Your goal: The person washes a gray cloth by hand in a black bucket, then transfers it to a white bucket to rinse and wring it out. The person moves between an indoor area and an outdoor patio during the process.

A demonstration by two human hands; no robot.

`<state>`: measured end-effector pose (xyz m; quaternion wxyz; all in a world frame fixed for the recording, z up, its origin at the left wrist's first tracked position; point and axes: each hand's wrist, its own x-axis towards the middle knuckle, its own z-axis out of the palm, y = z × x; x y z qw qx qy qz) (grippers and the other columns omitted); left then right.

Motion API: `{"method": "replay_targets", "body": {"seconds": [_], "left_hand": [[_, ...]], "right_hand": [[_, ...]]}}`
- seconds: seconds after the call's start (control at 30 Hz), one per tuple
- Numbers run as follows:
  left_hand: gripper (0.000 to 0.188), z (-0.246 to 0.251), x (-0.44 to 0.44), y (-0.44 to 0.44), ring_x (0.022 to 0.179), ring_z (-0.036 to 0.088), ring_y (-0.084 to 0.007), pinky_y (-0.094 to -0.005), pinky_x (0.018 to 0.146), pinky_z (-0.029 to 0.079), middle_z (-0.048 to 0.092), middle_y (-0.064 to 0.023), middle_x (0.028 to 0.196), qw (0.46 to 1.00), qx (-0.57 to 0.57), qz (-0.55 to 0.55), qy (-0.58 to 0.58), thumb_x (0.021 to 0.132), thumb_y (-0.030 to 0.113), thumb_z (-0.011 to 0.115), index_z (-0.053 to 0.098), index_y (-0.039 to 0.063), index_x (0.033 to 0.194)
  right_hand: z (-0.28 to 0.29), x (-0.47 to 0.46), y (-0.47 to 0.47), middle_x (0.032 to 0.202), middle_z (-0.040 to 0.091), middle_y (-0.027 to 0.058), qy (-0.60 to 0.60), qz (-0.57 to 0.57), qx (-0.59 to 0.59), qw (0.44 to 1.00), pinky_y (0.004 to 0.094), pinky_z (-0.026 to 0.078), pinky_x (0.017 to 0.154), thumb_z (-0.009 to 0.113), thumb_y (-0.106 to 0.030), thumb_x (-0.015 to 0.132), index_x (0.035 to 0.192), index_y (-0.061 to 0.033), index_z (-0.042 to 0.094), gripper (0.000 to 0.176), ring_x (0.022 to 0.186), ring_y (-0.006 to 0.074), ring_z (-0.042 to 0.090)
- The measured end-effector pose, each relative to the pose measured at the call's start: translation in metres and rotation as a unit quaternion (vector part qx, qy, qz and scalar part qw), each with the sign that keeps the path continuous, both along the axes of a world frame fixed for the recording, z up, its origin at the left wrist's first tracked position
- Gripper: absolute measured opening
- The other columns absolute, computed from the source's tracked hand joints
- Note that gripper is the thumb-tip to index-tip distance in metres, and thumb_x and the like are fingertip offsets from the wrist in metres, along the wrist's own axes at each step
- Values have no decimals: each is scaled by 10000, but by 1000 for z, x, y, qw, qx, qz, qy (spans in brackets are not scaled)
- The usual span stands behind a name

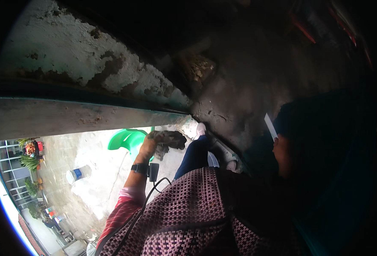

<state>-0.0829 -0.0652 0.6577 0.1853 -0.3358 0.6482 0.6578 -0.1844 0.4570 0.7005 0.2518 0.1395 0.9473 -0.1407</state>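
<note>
My left hand (148, 145), with a black strap and a small box on its wrist, grips a crumpled dark grey cloth or similar soft bundle (171, 140). Just beyond that hand, on the sunlit ground, is a green plastic chair (129, 140). Over in the shade at the right, my right hand (281, 150) holds a flat, pale strip (270, 125) pointing away from me; its material is unclear. A black cable runs from the box at my left wrist towards my patterned apron.
A wall with peeling plaster (79, 54) and a door frame (63, 116) stand at the left. My shoe (201, 129) is by the threshold. Outside are a white bucket (78, 174), potted plants (30, 162) and a distant person (51, 223). A dark teal surface (319, 134) lies at the right.
</note>
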Motion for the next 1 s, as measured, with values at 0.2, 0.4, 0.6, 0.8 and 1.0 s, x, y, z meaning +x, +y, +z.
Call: {"method": "replay_targets", "body": {"seconds": [0.2, 0.4, 0.6, 0.8, 1.0], "left_hand": [[304, 14, -10, -2, 755, 656, -194, -326, 677, 538, 697, -116, 944, 997, 72, 5, -41, 914, 194, 604, 619, -47, 1099], [437, 29, -71, -22, 975, 703, -310, -351, 769, 572, 695, -219, 1095, 978, 168, -115, -34, 979, 262, 484, 606, -109, 1176], [408, 15, -100, 0, 934, 642, -218, -339, 793, 512, 688, -133, 1076, 980, 24, -186, 58, 961, 277, 565, 613, -25, 1231], [410, 10, -197, 51, 1124, 583, -259, -348, 980, 446, 604, -167, 1257, 959, -186, -209, 52, 1001, 351, 522, 590, 68, 1290], [282, 44, -331, 163, 1138, 567, -203, -338, 986, 443, 623, -84, 1200, 968, -43, -213, 121, 954, 177, 523, 633, 84, 1197]], "right_hand": [[-34, -36, -26, 990, 637, 100, -85, -5, -19, 996, 376, 518, 796, 399, -332, 1042, 1131, -78, 595, 333, 870, 220, 640], [-71, -46, -40, 985, 627, 75, 112, 168, 131, 971, 321, 523, 755, 402, -378, 1037, 1164, -125, 587, 338, 804, 168, 617], [-103, -41, 25, 868, 628, 76, 144, 408, 277, 858, 337, 531, 668, 494, -324, 1008, 1072, -90, 634, 281, 746, 148, 620], [-114, -143, 97, 845, 618, 115, 261, 361, 121, 887, 352, 517, 649, 582, -191, 932, 1008, -21, 596, 187, 742, 218, 631], [-65, -303, 127, 799, 599, 72, 81, -259, -617, 739, 308, 489, 620, 552, -109, 929, 1049, 34, 561, 188, 711, 148, 595]]}}
